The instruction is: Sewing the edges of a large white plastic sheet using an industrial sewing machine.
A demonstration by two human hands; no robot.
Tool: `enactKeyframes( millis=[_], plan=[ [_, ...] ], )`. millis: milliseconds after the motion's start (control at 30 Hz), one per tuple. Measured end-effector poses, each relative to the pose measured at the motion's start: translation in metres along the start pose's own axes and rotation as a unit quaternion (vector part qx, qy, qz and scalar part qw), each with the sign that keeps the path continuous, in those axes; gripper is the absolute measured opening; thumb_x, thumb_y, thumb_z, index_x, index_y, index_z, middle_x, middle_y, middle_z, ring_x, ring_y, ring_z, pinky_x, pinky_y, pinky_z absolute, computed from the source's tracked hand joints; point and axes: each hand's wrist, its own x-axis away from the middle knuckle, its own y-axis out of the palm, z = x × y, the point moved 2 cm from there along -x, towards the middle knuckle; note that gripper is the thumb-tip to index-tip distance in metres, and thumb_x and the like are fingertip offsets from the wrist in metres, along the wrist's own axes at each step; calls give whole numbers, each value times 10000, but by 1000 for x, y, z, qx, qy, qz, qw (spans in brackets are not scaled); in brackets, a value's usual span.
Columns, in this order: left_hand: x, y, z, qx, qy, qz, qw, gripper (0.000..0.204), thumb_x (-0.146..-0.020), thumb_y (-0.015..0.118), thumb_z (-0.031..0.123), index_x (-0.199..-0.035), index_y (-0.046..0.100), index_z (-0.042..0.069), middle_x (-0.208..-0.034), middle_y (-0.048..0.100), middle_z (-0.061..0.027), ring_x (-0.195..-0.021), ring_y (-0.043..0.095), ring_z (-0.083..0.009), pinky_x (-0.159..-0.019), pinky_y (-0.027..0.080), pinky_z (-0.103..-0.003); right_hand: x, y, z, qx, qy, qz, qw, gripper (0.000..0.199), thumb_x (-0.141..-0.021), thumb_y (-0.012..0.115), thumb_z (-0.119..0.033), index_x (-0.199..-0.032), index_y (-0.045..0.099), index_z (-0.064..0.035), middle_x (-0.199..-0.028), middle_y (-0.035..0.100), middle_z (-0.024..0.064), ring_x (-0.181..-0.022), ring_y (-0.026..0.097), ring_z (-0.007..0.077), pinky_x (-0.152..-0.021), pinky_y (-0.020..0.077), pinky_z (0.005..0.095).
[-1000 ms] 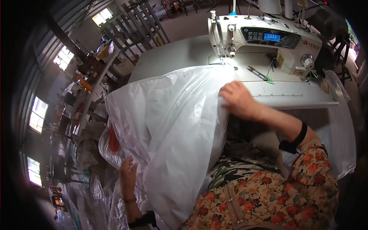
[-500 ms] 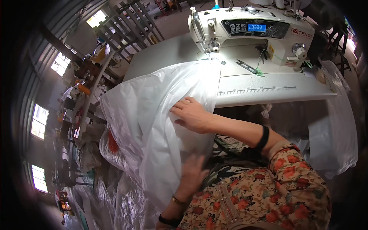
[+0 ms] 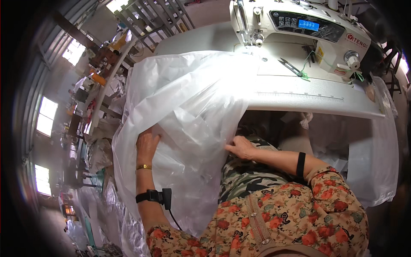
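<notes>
A large, translucent white plastic sheet lies over the left part of the sewing table and hangs down over my lap. Its far edge reaches under the head of a white sewing machine. At the sheet's left side, my left hand reaches in beneath a fold; the plastic hides most of its fingers, while the thumb shows. My right hand is closed at the right edge of the sheet, below the table's front edge, pinching the plastic between thumb and fingers.
Thread snips with green thread lie on the sewing table, right of the needle. More clear plastic hangs at the table's right end. A grey slatted rack stands behind, and crumpled plastic is heaped at lower left.
My left hand has moved up and left, from near my lap to the sheet's fold. My right hand has come down off the sheet to its right edge. The view has shifted.
</notes>
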Motion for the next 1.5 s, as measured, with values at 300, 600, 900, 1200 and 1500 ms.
enactKeyframes(
  millis=[300,600,900,1200,1500],
  plan=[
    [-20,22,-9,-18,32,60,998,618,-756,734,154,-1317,504,35,-1324,532,-179,-1225,478,-361,-1030,413,-413,27,-16,-39,-264,-192,-149,933,335,-894,552,-226,-1097,621,31,-982,669,188,-869,625,244,-790,498,365],
    [-21,21,-7,39,58,63,996,615,-733,724,77,-1310,517,20,-1354,509,-174,-1272,432,-358,-1075,374,-405,8,-13,22,-481,-17,18,876,117,-903,510,-87,-912,595,-5,-874,658,69,-843,638,135,-767,514,277],
    [-19,25,-11,26,73,66,995,622,-725,730,81,-1304,517,1,-1351,509,-185,-1277,432,-355,-1083,369,-402,-19,0,19,-370,0,160,915,267,-912,611,-243,-920,632,23,-681,605,36,-585,523,82,-556,444,263],
    [-28,27,-3,26,70,47,996,635,-742,730,82,-1324,491,-2,-1335,521,-189,-1243,462,-363,-1049,400,-412,13,-7,27,-312,-27,-121,942,299,-927,574,-257,-916,686,20,-757,653,33,-696,567,71,-633,457,242],
    [-17,39,-23,262,36,103,959,504,-834,670,135,-1285,516,-26,-1225,582,-215,-1157,523,-364,-995,451,-397,135,-140,-68,-359,-153,-246,887,232,-902,578,-145,-1031,645,37,-927,647,57,-752,601,99,-710,501,256]
  ],
)
